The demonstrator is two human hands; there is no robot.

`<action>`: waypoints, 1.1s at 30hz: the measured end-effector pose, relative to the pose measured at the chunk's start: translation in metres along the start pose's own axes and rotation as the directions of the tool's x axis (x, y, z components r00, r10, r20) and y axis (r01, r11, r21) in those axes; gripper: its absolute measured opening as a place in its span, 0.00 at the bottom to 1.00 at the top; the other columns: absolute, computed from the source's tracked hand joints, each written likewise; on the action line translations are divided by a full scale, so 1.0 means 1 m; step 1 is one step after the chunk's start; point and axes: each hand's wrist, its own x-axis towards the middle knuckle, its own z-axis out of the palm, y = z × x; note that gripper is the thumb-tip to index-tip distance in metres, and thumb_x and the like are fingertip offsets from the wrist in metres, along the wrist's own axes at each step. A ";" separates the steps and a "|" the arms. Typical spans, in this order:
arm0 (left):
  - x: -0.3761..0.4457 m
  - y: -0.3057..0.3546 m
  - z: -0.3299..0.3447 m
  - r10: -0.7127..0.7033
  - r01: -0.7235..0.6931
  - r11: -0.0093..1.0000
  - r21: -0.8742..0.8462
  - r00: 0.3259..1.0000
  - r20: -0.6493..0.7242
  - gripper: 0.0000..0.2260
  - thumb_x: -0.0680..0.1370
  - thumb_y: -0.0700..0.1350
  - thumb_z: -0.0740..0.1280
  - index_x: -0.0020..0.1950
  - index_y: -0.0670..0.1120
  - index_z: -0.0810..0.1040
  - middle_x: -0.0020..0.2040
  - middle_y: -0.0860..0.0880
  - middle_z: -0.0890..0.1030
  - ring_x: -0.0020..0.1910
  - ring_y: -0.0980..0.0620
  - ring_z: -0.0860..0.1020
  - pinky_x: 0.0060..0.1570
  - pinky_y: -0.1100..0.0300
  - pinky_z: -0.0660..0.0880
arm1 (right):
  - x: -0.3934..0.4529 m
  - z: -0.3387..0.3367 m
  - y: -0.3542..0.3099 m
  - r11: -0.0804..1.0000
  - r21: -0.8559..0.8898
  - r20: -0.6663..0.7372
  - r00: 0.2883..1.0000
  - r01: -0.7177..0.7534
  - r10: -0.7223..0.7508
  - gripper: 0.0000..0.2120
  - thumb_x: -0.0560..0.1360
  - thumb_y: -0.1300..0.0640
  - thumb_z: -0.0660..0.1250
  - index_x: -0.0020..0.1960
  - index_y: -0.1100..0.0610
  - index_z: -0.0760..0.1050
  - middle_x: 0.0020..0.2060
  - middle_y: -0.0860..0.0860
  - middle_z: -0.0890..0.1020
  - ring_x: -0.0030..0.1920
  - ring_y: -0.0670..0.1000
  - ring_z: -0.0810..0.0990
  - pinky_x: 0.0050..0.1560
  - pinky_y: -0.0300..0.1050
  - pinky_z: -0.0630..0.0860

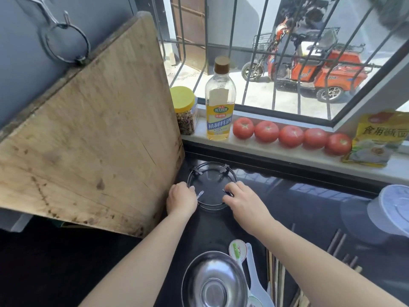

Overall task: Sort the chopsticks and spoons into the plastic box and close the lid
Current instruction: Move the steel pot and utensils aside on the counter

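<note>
Both my hands rest on a black round stove ring [211, 173] on the dark cooktop. My left hand [181, 199] curls around its left rim and my right hand [241, 198] pinches a prong on its right rim. Nearer to me, a white spoon with a green pattern [238, 250] and a white plastic rice spoon [254, 280] lie beside a steel bowl [212, 282]. Wooden chopsticks [276, 280] lie under my right forearm, and more chopsticks [338, 242] lie further right. A pale plastic box with a lid [391, 209] stands at the right edge.
A large wooden cutting board [88, 134] leans on the left wall, close to my left hand. On the sill stand a yellow-lidded jar [184, 111], a cooking wine bottle [220, 103], several tomatoes [291, 136] and a yellow packet [376, 138].
</note>
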 end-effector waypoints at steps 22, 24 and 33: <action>-0.004 -0.016 0.013 -0.185 0.372 0.587 -0.719 0.926 0.329 0.17 0.80 0.34 0.68 0.69 0.41 0.74 0.45 0.46 0.79 0.37 0.51 0.77 0.42 0.59 0.81 | 0.026 0.020 -0.010 -0.095 0.559 0.581 0.307 -0.824 0.754 0.11 0.77 0.49 0.68 0.39 0.53 0.81 0.33 0.53 0.86 0.44 0.56 0.86 0.55 0.53 0.81; 0.002 -0.013 0.004 -0.193 0.421 0.507 -0.753 0.906 0.377 0.17 0.81 0.34 0.67 0.70 0.41 0.74 0.46 0.46 0.79 0.40 0.51 0.77 0.45 0.59 0.80 | 0.031 0.024 -0.012 -0.182 0.592 0.619 0.298 -0.785 0.727 0.09 0.76 0.51 0.71 0.41 0.54 0.81 0.33 0.54 0.86 0.43 0.55 0.87 0.57 0.54 0.82; -0.011 -0.016 0.010 -0.195 0.514 0.252 -0.820 0.857 0.477 0.07 0.84 0.31 0.60 0.58 0.38 0.75 0.48 0.42 0.79 0.58 0.40 0.78 0.62 0.49 0.75 | 0.014 0.023 -0.017 -0.477 0.692 0.690 0.302 -0.542 0.658 0.06 0.77 0.64 0.73 0.45 0.65 0.77 0.45 0.62 0.84 0.46 0.56 0.86 0.51 0.47 0.83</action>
